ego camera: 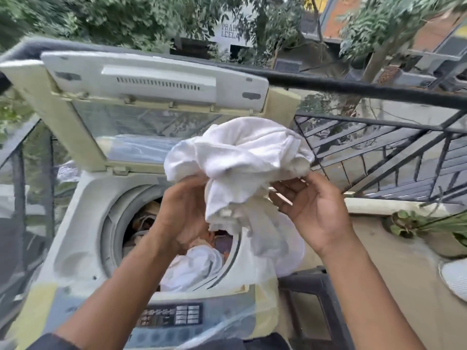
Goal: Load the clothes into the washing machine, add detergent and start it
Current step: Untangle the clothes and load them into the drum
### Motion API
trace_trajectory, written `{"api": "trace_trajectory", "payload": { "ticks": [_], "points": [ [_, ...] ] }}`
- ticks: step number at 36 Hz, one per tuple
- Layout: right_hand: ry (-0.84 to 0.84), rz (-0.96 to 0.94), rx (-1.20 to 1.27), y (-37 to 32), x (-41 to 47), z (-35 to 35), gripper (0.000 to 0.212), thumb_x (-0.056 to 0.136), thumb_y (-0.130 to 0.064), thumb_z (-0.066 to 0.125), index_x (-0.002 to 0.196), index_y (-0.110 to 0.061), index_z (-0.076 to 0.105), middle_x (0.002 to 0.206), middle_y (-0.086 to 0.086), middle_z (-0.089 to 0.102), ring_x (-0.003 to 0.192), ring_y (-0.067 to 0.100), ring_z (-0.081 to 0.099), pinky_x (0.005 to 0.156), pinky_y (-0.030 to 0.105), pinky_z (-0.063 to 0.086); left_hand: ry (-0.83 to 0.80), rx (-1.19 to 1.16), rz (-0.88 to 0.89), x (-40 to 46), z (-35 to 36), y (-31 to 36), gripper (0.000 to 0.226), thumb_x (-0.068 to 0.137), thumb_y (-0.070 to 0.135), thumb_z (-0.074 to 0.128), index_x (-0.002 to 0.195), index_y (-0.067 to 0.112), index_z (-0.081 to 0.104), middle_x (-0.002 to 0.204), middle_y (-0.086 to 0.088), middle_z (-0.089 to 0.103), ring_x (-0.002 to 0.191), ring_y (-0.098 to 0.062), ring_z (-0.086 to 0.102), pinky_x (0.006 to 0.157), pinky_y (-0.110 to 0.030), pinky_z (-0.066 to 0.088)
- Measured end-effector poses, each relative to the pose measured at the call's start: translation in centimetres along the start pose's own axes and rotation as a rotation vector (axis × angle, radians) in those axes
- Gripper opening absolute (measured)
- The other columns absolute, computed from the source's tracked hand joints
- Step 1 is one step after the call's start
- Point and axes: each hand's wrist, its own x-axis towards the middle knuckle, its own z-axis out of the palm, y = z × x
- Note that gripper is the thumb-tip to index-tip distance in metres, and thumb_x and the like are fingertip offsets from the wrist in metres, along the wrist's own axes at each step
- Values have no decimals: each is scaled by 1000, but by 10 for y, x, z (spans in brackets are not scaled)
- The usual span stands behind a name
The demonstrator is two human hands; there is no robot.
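"So which step was it?"

"Loading. Both hands held a crumpled white cotton garment (242,157) above the round drum (118,223) of the cream top-loading washing machine (83,203), its clear-paned lid (141,102) raised at twelve o'clock. The left hand (182,210) gripped the bundle from nine o'clock; the right hand (310,210), fingers fairly straight, touched it at three o'clock."

"And next?"

"Dropping it onto the mixed laundry (194,263) already inside, I'd judge; no detergent was visible, and the grey control panel (171,315) at six o'clock was untouched."
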Motion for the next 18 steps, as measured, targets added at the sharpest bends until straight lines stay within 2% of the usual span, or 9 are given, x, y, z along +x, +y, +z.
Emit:
{"api": "trace_trajectory", "payload": {
  "ticks": [2,3,5,8,10,12,14,16,18],
  "points": [
    [48,-9,-205,17,1,4,22,97,-33,58,113,-24,69,105,6,74,103,23,67,89,41,46,12,21,31,-3,-10,8,32,94,17,54,111,2,77,111,-19,73,105,-36,70,89,-42,58],
    [70,-1,-286,26,1,6,26,91,-38,62,115,-28,68,110,3,75,106,21,66,90,41,44,16,6,30,-4,-14,11,33,93,20,58,114,3,77,110,-17,73,103,-35,70,86,-41,58],
    [71,84,-331,44,0,13,39,80,-47,68,117,-36,65,124,-2,73,115,21,64,95,44,44,41,-2,31,-8,-23,19,45,89,25,67,127,2,71,120,-19,69,112,-37,66,95,-47,53],
    [0,281,-168,70,2,24,42,90,-52,71,127,-34,64,140,7,64,127,36,61,102,62,49,46,31,75,-13,-38,26,33,88,24,61,107,7,80,106,-14,76,100,-32,72,89,-42,57],
    [-68,378,-6,87,4,35,31,99,-45,62,123,-27,70,127,10,63,115,39,61,98,69,50,23,35,50,-17,-51,29,33,81,25,71,106,5,78,104,-16,75,97,-33,72,85,-41,59],
    [-99,444,127,103,8,44,33,105,-44,53,118,-21,74,119,11,64,108,36,61,84,57,56,59,65,41,-19,-65,31,38,82,23,70,114,3,75,112,-19,74,105,-37,71,91,-45,58],
    [-131,456,208,121,16,47,42,109,-46,47,130,-17,68,128,14,64,114,37,63,84,51,56,76,102,14,-20,-78,31,41,83,23,71,120,5,74,121,-21,71,111,-38,69,98,-49,54],
    [-110,451,215,135,25,49,46,110,-44,45,140,-13,62,141,16,60,128,37,59,97,52,54,118,149,-2,-21,-92,28,32,82,17,70,111,9,79,111,-17,75,98,-33,73,83,-44,60],
    [-79,437,194,146,34,52,51,108,-41,51,149,-11,56,156,17,50,146,37,46,117,52,41,186,193,-15,-21,-107,23,34,83,12,64,115,9,76,105,-14,75,88,-30,72,69,-40,60]
  ]
}}
